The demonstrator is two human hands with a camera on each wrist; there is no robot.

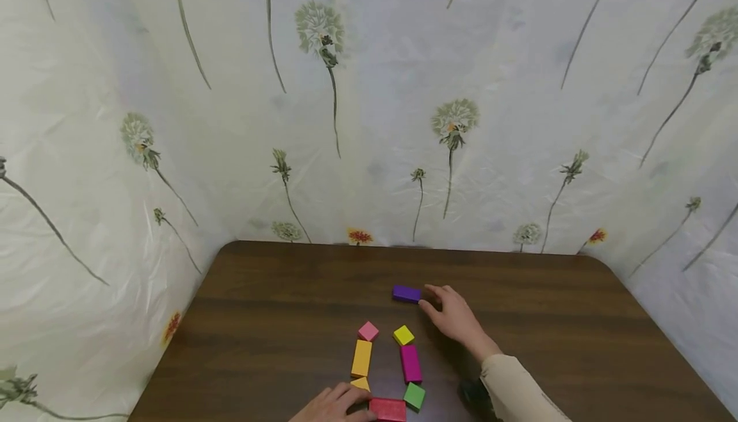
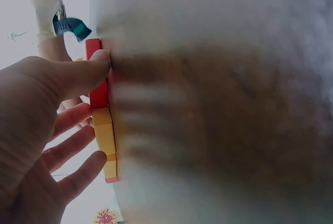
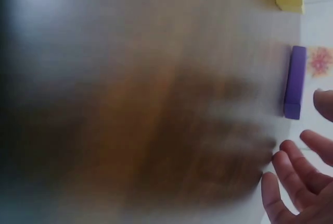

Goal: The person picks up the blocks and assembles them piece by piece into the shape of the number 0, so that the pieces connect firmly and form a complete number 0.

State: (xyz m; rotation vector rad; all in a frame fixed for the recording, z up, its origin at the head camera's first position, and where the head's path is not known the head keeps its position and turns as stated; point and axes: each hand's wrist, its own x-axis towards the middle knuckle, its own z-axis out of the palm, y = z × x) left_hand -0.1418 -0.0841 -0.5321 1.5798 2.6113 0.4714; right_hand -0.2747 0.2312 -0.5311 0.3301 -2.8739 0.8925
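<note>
My left hand [image 1: 334, 406] is at the near end of a block outline, its thumb and index finger pinching the left end of a red rectangular block [image 1: 388, 409]. Its other fingers spread beside a yellow-orange triangular block [image 1: 360, 383], which they partly cover in the head view. Farther out, my right hand [image 1: 455, 317] is just right of a purple rectangular block [image 1: 406, 294], with fingers loosely spread and holding nothing. In the right wrist view a gap shows between that hand's fingers and the purple block [image 3: 295, 83].
An orange block [image 1: 361, 358] and a pink cube [image 1: 368, 331] form the left side. On the right are a green cube [image 1: 414, 396], a magenta block [image 1: 411, 364] and a yellow cube [image 1: 403, 335]. The brown wooden table [image 1: 277, 319] meets a floral curtain [image 1: 380, 121].
</note>
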